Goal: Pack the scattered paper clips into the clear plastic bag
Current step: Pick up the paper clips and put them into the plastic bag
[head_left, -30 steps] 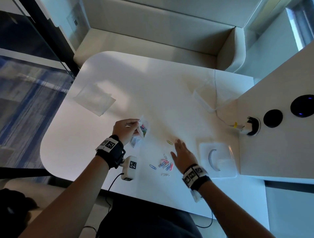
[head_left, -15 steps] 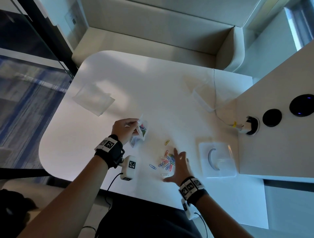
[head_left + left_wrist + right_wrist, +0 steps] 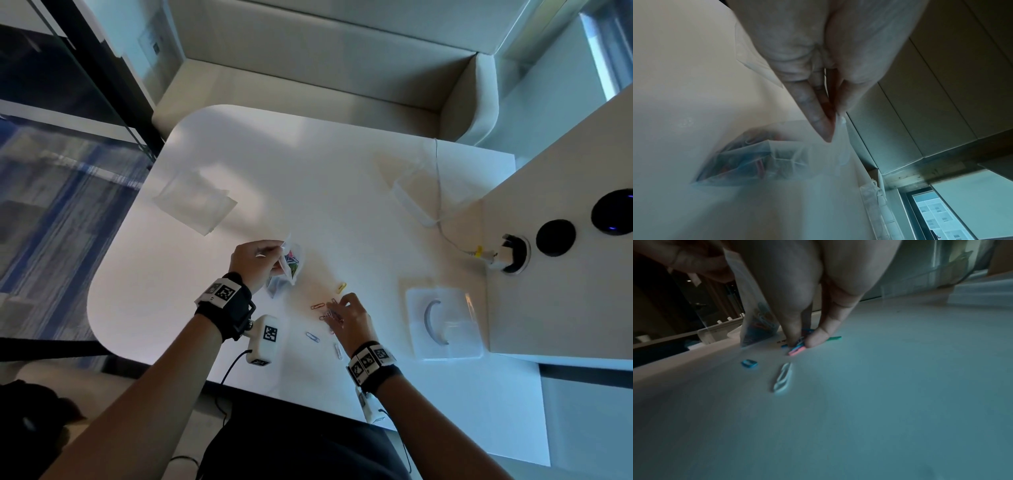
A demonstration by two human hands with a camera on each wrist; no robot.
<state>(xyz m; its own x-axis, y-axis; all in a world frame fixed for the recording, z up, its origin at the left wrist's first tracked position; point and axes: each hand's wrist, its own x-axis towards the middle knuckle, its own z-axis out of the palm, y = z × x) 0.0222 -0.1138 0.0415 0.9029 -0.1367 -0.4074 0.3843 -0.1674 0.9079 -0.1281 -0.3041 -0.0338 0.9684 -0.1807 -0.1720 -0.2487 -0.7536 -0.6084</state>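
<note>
My left hand (image 3: 257,260) pinches the top of the clear plastic bag (image 3: 291,265) and holds it upright just above the white table (image 3: 342,188). Coloured clips lie in the bag's bottom (image 3: 756,155). In the left wrist view the left hand (image 3: 833,123) grips the bag's edge between thumb and fingers. My right hand (image 3: 342,313) is down on a small cluster of paper clips (image 3: 797,348), with its fingertips (image 3: 813,340) pinching them. Loose on the table lie a yellow clip (image 3: 341,287), an orange clip (image 3: 317,305), a blue clip (image 3: 312,337) and a white clip (image 3: 338,351).
A flat stack of clear bags (image 3: 195,205) lies at the table's far left. A clear plastic tray (image 3: 443,323) sits right of my right hand. Another clear bag (image 3: 411,195) and a white cable (image 3: 442,219) are at the far right, beside a white console (image 3: 565,291).
My right hand, flat over the clips before, has pulled back a little and curled its fingers into a pinch on the cluster. The left hand keeps the bag in place.
</note>
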